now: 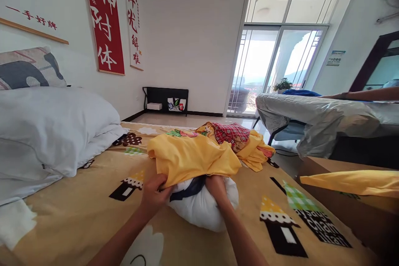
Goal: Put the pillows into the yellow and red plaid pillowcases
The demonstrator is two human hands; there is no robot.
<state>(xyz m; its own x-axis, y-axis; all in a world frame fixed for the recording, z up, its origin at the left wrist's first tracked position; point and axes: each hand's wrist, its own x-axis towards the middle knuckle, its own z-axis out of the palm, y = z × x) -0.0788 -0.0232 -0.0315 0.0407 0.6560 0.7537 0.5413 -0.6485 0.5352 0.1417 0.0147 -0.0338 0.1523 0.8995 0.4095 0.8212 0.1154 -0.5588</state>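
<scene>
A yellow fabric cover point(193, 156) with a fruit print on its far side is pulled partway over a white stuffed cushion point(202, 212) on the bed. My left hand point(156, 189) pinches the cover's near edge on the left. Under the edge on the right goes my right hand point(215, 185), resting against the cushion, its fingers hidden by the yellow fabric. Between both hands, a dark navy patch of cloth point(188, 189) shows at the cover's mouth. The near part of the cushion bulges out uncovered.
The bed has a tan patterned sheet point(77, 224). More yellow and red plaid fabric point(232, 135) lies just beyond the cover. White bedding point(56, 129) is piled left. At right are a cardboard box point(324, 166) with yellow cloth, a plastic-covered table point(286, 106) and another person's arm point(361, 94).
</scene>
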